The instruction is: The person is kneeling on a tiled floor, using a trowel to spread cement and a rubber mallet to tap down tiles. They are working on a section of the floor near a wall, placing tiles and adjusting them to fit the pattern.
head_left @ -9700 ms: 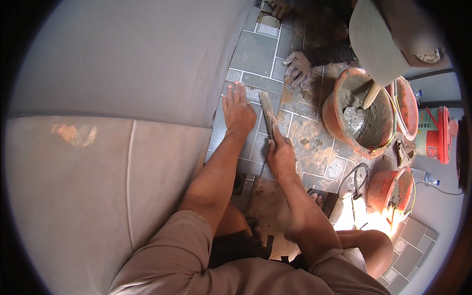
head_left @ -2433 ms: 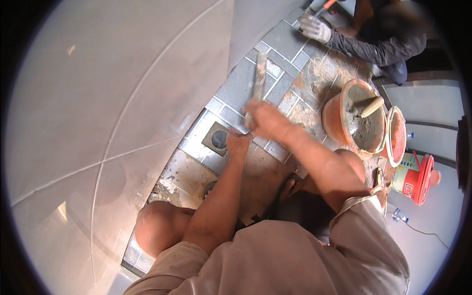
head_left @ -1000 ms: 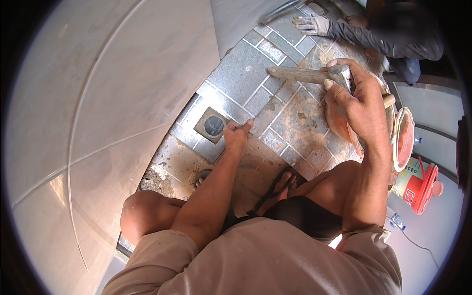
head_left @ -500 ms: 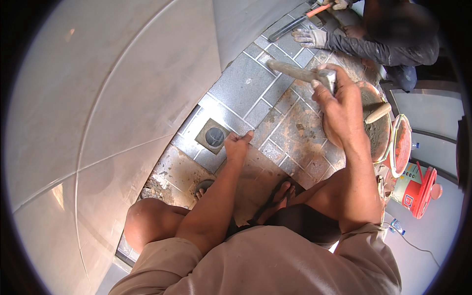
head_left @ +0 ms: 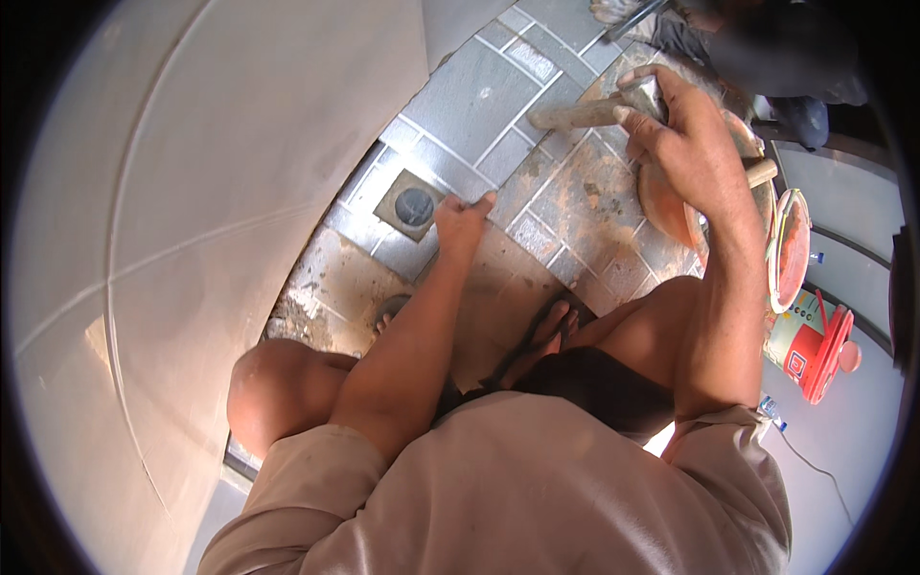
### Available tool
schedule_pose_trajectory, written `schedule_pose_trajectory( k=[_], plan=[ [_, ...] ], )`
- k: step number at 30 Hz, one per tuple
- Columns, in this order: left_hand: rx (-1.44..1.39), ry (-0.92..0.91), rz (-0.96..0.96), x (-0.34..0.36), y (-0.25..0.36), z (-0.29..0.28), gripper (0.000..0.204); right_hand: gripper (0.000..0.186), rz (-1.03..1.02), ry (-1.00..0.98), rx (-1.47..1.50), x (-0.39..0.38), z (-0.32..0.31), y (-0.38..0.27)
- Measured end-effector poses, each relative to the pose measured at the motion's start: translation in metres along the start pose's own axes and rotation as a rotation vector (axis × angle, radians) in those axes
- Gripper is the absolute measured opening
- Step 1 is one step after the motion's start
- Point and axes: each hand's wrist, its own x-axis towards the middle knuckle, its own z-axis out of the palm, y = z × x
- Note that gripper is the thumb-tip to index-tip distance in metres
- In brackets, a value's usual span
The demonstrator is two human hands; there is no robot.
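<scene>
My right hand (head_left: 685, 134), raised over the paving, grips a hammer (head_left: 580, 115) by its metal head. The wooden handle points left above the tiles, its end slightly blurred. My left hand (head_left: 463, 225) is closed at the near edge of the grey tiles, thumb along the top; whatever its fingers hold is hidden. Just left of it lies a square floor drain (head_left: 415, 207) with a round dark centre. Larger grey tiles (head_left: 474, 101) with pale joints spread beyond both hands.
Right of my right arm stand a bucket (head_left: 668, 206) with a wooden-handled tool (head_left: 761, 173), an orange-lined bucket (head_left: 790, 251) and a red-lidded pail (head_left: 813, 347). A smooth wall (head_left: 240, 144) rises at left. At the top right crouches a co-worker with a gloved hand (head_left: 613, 11) and dark bar.
The view has shifted, so the floor sits higher in the picture. Relative to the tiles, the hammer handle has swung nearer to me. The co-worker's bar has slid right; my left hand stays put.
</scene>
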Motion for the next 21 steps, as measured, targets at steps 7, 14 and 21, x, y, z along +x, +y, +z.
schedule_pose_trajectory(
  k=[7,14,21],
  plan=[
    [-0.378,-0.097,-0.195,0.000,-0.019,-0.019,0.043,0.026,-0.017,0.012,-0.162,-0.003,0.008,0.008],
    [0.129,-0.088,0.161,0.009,-0.038,-0.014,0.047,0.028,-0.017,0.012,-0.153,-0.021,0.013,0.004],
    [0.439,0.081,0.197,-0.001,-0.013,-0.006,0.055,0.037,-0.089,-0.108,-0.174,-0.049,0.036,-0.019]
  ],
)
